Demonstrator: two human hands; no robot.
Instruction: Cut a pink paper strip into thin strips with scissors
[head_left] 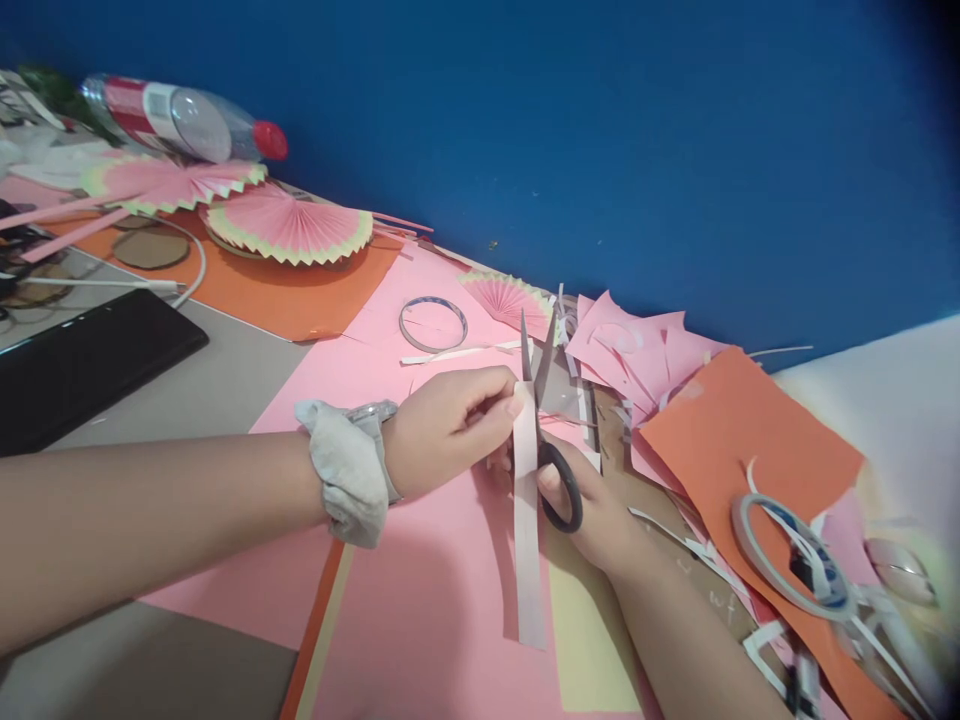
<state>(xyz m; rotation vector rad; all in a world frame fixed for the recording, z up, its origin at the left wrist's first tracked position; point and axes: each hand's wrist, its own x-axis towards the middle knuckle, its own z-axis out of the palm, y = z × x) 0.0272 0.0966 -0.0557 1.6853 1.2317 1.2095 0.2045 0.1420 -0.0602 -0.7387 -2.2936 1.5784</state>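
My left hand (461, 420), with a pale scrunchie (349, 472) at the wrist, pinches the top end of a narrow white strip (529, 560) that hangs down over pink paper. Black-handled scissors (561, 487) are in my right hand (589, 505), thumb through a handle loop. Their blades point away from me and stand apart, just beyond the strip's upper end. Whether the blades touch the strip I cannot tell. Most fingers of the right hand are hidden behind the strip and scissors.
Pink paper (405, 620) covers the middle of the table. Folded paper fans (292, 225) and a plastic bottle (187, 118) lie along the blue wall. A black phone (97, 365) is at left; a tape roll (795, 555) rests on orange paper (757, 430) at right, among scraps.
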